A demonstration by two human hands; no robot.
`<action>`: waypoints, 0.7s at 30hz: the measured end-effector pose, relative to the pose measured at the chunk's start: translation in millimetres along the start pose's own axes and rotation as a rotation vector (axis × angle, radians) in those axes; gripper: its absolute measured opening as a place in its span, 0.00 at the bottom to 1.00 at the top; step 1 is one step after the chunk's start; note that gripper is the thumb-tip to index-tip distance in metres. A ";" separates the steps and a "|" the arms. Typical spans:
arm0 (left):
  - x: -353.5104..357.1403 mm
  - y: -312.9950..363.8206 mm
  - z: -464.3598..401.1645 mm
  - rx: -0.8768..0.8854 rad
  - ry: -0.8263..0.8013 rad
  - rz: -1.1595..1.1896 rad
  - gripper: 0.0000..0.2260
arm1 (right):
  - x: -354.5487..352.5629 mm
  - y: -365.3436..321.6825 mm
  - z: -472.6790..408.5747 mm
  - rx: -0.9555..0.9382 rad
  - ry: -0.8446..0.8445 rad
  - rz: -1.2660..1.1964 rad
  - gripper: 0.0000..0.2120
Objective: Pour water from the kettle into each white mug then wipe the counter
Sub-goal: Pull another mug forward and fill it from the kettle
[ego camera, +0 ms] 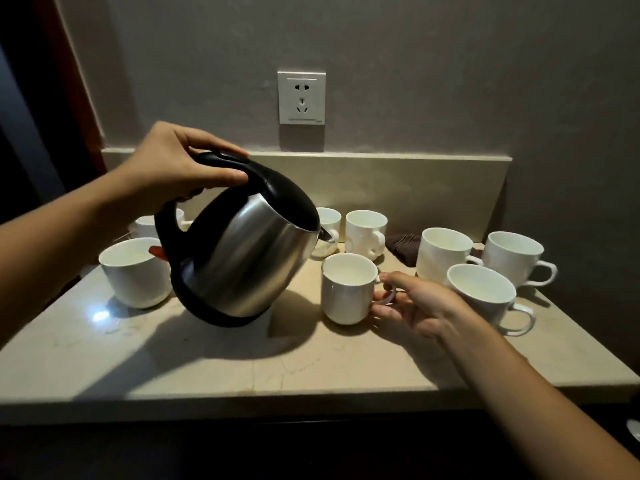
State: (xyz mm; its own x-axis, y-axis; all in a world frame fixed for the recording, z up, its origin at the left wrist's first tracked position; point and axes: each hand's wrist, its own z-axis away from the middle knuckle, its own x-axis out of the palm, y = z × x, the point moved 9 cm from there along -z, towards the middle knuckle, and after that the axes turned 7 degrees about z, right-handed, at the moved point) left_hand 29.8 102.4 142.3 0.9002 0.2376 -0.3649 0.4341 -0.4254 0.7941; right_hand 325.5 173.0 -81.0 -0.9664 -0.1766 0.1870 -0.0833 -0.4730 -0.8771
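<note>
Left grip (180,168) closed around kettle (242,258) handle; right grip (415,303) seemingly pinches mug (348,289) handle.

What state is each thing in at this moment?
Kettle: lifted, tilted right, lid shut.
Left hand: grip closed on kettle handle.
Right hand: holding front mug's handle.
Front mug: upright on counter.
Other mugs: upright.
Cloth: bunched behind the mugs.
Wall socket: nothing plugged in.

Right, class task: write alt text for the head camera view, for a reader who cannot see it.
A left hand tilts a steel kettle over a marble counter while the right hand holds the handle of a white mug. Seven more mugs and a dark cloth sit behind, below a wall socket.
</note>
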 end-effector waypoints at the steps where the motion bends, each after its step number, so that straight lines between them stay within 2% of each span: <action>1: 1.9 1.3 -0.6 -0.008 -0.018 -0.020 0.14 | 0.2 -0.1 -0.2 0.004 -0.005 0.002 0.09; 7: 9.7 6.8 -3.6 -0.044 -0.064 -0.083 0.14 | 0.9 0.6 -1.3 0.020 -0.033 0.020 0.09; 15: 15.7 26.2 -9.6 0.013 -0.072 -0.163 0.15 | 0.0 2.0 -1.5 0.032 -0.049 -0.006 0.10; 21: 23.7 26.2 -9.8 0.006 -0.115 -0.189 0.13 | -2.0 -0.5 1.3 0.000 -0.056 0.012 0.07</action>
State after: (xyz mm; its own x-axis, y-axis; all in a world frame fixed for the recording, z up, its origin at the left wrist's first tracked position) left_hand 62.2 105.5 159.2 0.8009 0.2127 -0.5598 0.5951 -0.3877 0.7040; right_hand 327.8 172.4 -80.4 -0.9522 -0.2303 0.2008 -0.0717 -0.4705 -0.8795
